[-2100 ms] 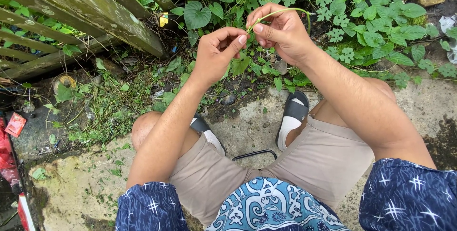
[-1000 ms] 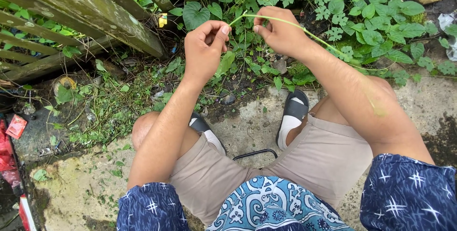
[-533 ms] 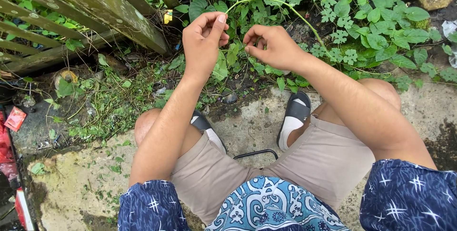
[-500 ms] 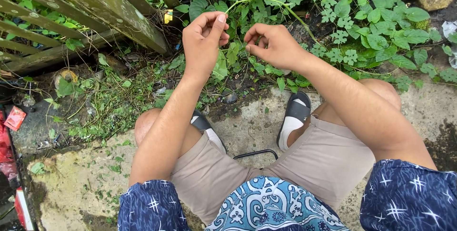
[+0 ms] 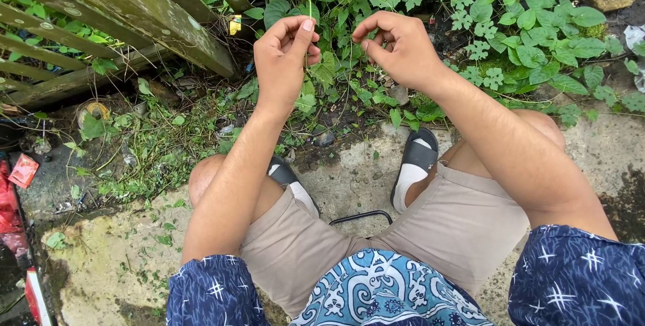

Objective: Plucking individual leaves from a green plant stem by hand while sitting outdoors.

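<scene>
Outdoors, over cracked concrete [image 5: 101, 265] edged by weeds [image 5: 510, 37] and a mossy fence [image 5: 114, 3] far left, left hand [image 5: 282, 57] pinches a thin green stem [image 5: 310, 0] upright; right hand [image 5: 396, 47] pinches its lower part.

damp garden corner in daylight
mossy wooden fence [image 5: 114, 10] far left, leafy green weeds [image 5: 524, 23] across the far side, stained concrete ground [image 5: 107, 265] near.
</scene>
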